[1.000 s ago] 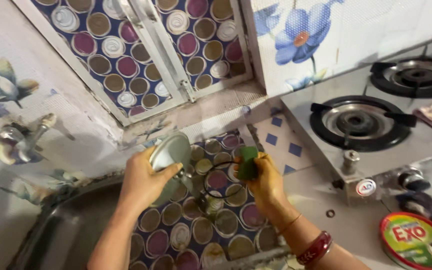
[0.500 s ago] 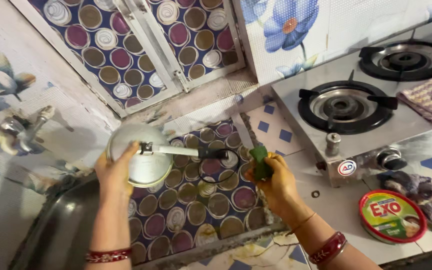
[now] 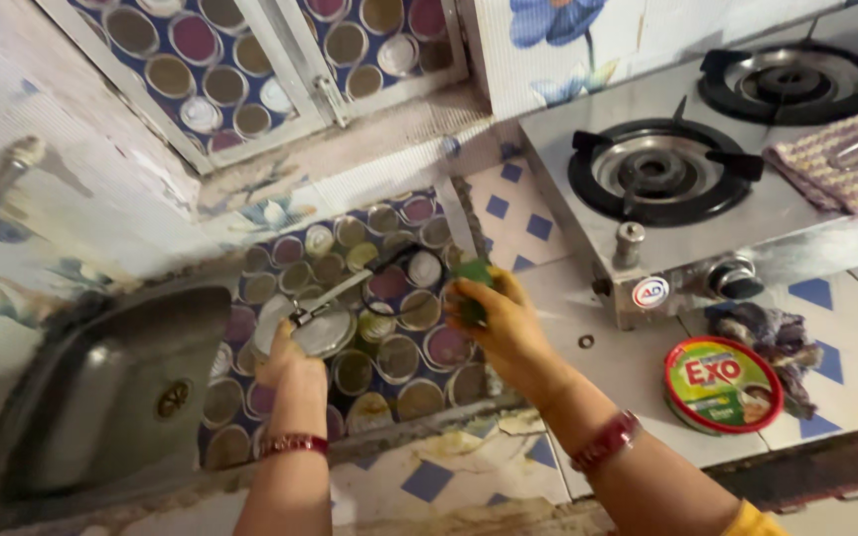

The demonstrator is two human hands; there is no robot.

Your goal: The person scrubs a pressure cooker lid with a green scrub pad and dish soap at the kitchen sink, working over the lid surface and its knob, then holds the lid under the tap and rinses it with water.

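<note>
Nearest, two bare forearms with red bangles, rising from the bottom edge. Left hand closed on the near rim of a small round steel strainer, bowl resting low over the patterned sheet. Long axis running from the bowl up and to the right along a thin metal handle toward a dark wire loop at the far end, that end pointing at the right hand. Right hand curled around a green scrub pad, fingers wrapped, pad poking out at the top, just beside the loop end yet apart from the bowl; so left hand nearer the bowl, right hand nearer the handle tip. Shiny thin metal, glossy printed circles underneath. Left of that, a dull steel sink with its drain. Right, a round red-rimmed soap tub on white tiles with blue diamonds. Farther back, a steel gas stove with black burners, a woven cloth, floral wall tiles.
</note>
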